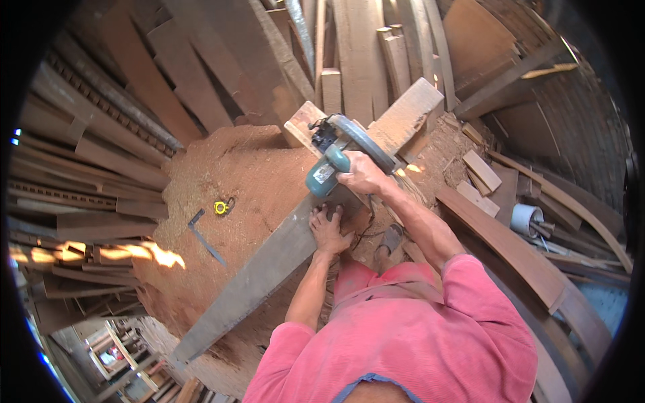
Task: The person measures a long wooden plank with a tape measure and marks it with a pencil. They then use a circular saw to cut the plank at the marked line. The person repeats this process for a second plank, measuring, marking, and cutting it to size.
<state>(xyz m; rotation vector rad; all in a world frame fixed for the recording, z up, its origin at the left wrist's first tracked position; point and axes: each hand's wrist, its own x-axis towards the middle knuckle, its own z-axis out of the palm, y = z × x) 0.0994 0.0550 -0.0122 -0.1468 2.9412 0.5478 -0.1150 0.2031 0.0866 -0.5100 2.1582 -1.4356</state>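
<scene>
A teal circular saw [328, 172] with a dark round blade guard is gripped by my right hand [363, 173], fingers wrapped about its handle. It sits at the far end of a long greyish plank [252, 289] that slants from the lower left up to the saw. On that plank, close below the saw, my left hand [328, 232] lies flat with its fingers spread. Beyond the saw is a thick pale timber [408, 115] at an angle. The blade's cutting edge is hidden by the guard.
Sawdust covers the ground [269, 174]. A yellow tape measure [220, 207] and a metal try square [207, 240] lie left of the plank. Boards [161, 74] lean all around. Offcuts [482, 169], a curved beam [504, 248] and a white bucket [524, 220] are at right.
</scene>
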